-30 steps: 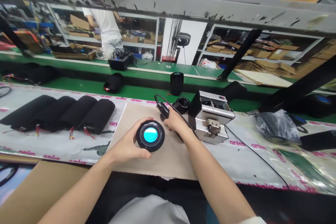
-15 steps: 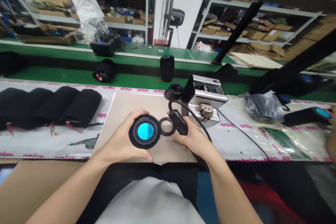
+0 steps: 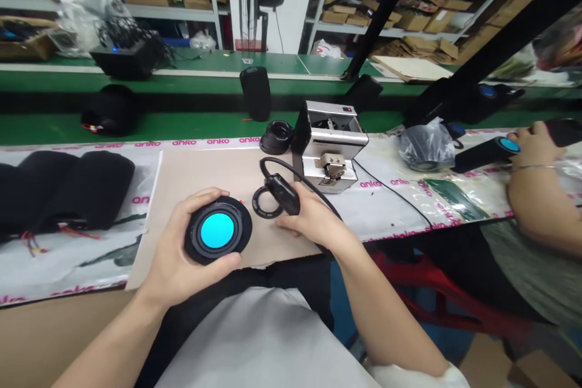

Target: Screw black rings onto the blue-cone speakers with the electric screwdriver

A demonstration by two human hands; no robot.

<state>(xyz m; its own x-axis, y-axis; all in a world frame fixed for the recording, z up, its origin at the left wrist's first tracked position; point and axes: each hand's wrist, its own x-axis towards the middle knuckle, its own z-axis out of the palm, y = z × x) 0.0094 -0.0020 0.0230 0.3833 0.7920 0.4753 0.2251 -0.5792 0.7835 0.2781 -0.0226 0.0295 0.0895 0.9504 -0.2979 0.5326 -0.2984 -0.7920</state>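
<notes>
L hand (image 3: pixel 177 254) fingers clasp round speaker (image 3: pixel 218 230), R hand (image 3: pixel 316 218) fingers hold corded plug (image 3: pixel 282 193).

Left hand (image 3: pixel 193 251) cupped, right (image 3: pixel 313 221) seemingly pinching

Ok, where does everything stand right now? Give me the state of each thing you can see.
Left hand: gripping the round black speaker driver, cyan centre facing up.
Right hand: holding a black corded tool.
Black ring: lying flat on the cardboard sheet.
Black cylindrical speaker: upright on the green bench.
Co-worker's hand: holding a black speaker tube, cyan end outward.
</notes>
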